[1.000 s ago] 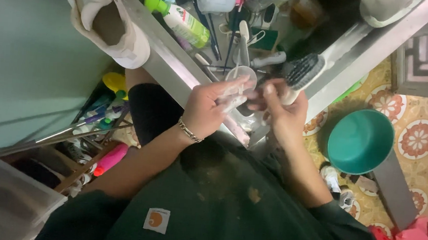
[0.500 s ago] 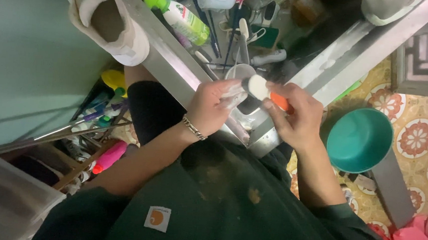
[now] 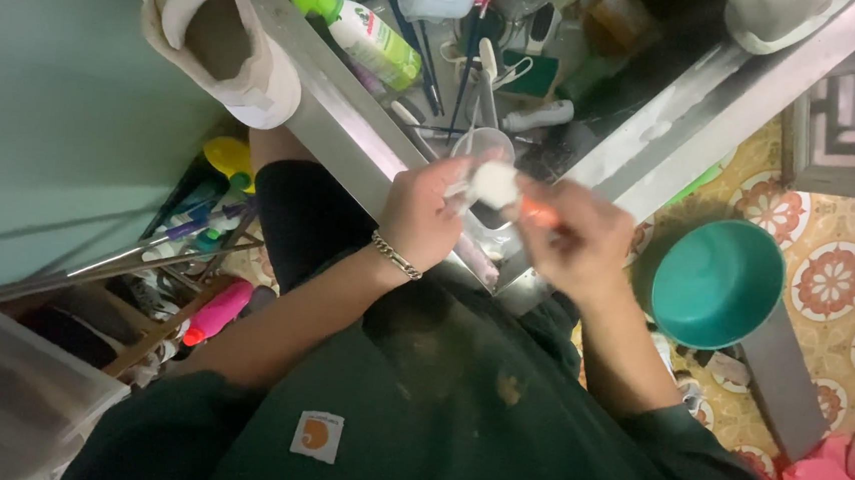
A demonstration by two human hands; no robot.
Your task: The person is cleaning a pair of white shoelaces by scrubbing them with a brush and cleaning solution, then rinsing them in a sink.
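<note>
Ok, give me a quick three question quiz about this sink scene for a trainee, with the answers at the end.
1. True or false: the left hand wears a bracelet at the wrist.
2. Which colour is the basin on the tiled floor? A red, B teal, C white.
3. What does the right hand hold against the clear cup?

Key:
1. True.
2. B.
3. A small brush with an orange handle and a white foamy head, over the metal sink. The picture is blurred by motion, so its finer details cannot be made out.
</note>
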